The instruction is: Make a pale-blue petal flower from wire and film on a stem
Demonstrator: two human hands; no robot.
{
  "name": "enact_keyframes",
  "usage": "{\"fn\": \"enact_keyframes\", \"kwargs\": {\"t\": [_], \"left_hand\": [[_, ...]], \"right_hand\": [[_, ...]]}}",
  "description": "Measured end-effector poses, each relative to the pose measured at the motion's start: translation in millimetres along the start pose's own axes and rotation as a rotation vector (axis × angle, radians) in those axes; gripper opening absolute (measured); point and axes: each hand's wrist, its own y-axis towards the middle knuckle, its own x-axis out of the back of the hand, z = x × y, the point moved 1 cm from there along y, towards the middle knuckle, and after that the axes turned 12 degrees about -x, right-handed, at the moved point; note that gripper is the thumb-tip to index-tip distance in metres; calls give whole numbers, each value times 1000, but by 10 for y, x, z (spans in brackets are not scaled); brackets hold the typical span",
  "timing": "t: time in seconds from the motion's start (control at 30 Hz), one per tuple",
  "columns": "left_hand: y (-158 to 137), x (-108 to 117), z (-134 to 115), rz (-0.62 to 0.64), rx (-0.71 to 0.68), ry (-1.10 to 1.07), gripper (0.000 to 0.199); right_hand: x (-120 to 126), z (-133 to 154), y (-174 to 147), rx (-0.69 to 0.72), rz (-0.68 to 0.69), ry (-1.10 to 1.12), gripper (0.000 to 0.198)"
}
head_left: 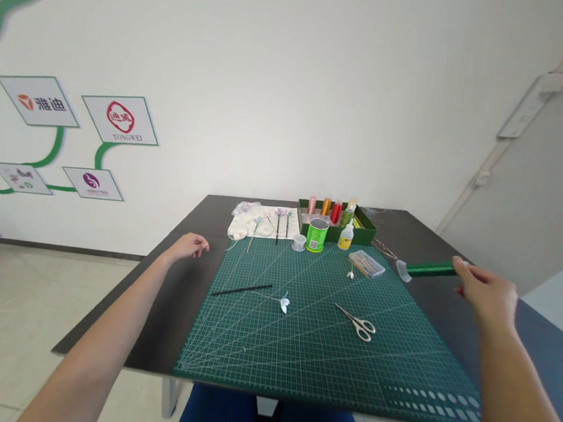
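Note:
My right hand [490, 295] is closed on a shiny green stick [431, 269], held out over the right side of the table. The stick's far end carries a translucent, flared white tip. Over the table's left part, my left hand [190, 247] has loosely bent fingers slightly apart, with nothing visible in them. Between the hands on the green cutting mat [297, 353] lie a black rod [241, 290], a small white flower on a thin stem [284, 303], and scissors [357, 323] with white handles.
A green box [364, 234] of thread spools stands at the back. Before it are a green can [316, 235], a glue bottle [346, 235], a clear spool [299, 242] and a clear case [367, 264]. Flower stems lie on a white cloth [240, 225]. A wall rises behind the table.

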Motion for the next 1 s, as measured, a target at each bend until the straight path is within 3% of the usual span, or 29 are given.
{"fn": "enact_keyframes", "kwargs": {"t": [0.1, 0.2, 0.37, 0.43, 0.53, 0.63, 0.8, 0.87, 1.0], "left_hand": [[44, 51, -13, 95, 49, 84, 12], [126, 124, -37, 73, 81, 232, 1], [317, 43, -301, -152, 74, 522, 41], [418, -80, -521, -241, -10, 784, 54], [614, -320, -843, -202, -90, 858, 56], [837, -594, -1020, -53, -41, 664, 38], [1101, -1082, -1013, 15, 6, 561, 27], [1157, -1237, -971, 1, 38, 531, 31], [1255, -1377, -876, -32, 93, 452, 32]], "right_hand": [[-18, 233, -46, -56, 189, -221, 28], [-87, 400, -66, 36, 318, -319, 17], [-288, 446, -69, 160, 439, -448, 17], [-363, 426, -70, 201, 505, -500, 20], [-431, 384, -62, 234, 554, -559, 24], [-437, 343, -41, 277, 542, -553, 25], [-348, 326, -52, 308, 497, -545, 20], [-281, 353, -102, 323, 409, -545, 19], [-90, 495, -341, 349, 91, -496, 26]]}}
